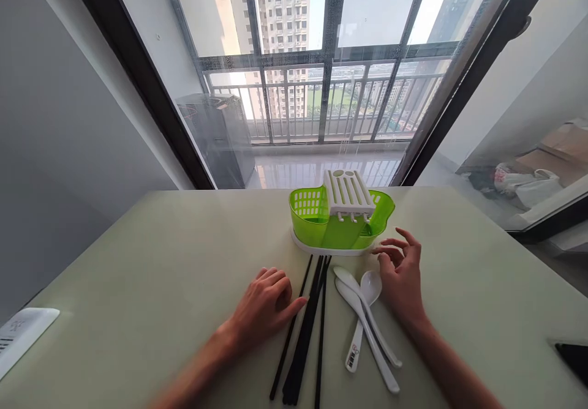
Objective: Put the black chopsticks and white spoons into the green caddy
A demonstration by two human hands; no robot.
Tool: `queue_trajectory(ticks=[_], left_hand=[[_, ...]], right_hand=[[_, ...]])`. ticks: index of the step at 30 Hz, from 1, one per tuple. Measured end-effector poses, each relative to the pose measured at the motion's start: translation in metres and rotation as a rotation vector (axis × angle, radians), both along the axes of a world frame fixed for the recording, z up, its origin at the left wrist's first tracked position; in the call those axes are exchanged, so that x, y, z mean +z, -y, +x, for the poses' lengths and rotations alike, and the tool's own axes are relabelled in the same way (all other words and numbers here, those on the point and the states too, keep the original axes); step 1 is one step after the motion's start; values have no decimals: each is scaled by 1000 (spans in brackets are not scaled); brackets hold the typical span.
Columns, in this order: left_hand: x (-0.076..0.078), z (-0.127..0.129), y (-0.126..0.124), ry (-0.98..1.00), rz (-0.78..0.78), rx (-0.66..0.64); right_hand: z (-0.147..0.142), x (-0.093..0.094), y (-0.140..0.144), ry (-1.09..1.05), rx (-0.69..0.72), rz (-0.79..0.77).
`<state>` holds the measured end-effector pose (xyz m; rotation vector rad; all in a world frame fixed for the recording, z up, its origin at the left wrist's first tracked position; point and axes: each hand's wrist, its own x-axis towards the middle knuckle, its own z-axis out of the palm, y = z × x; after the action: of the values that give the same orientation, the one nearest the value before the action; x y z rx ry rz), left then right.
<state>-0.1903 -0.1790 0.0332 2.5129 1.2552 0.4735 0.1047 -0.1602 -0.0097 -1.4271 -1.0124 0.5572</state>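
Left hand (266, 302), grip loosely apart, at ten o'clock of black chopsticks (307, 329), right hand (403, 274), grip apart, at one o'clock of white spoons (362, 313), green rack (340, 235) ahead of both hands at twelve.

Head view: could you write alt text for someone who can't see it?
A person's left hand is by black chopsticks and the right hand by three white spoons on a pale table. A green-and-white utensil caddy stands just beyond them, with windows and tall buildings behind.
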Motion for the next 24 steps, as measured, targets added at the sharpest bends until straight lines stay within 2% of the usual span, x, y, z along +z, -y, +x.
queue_trajectory(ticks=[3, 8, 24], left_hand=[[2, 1, 1, 7, 1, -18], [1, 2, 1, 6, 27, -24], [-1, 3, 3, -8, 59, -33]], right_hand=[[5, -1, -3, -150, -60, -13], [11, -1, -6, -328, -72, -47], [10, -4, -7, -298, -40, -38]])
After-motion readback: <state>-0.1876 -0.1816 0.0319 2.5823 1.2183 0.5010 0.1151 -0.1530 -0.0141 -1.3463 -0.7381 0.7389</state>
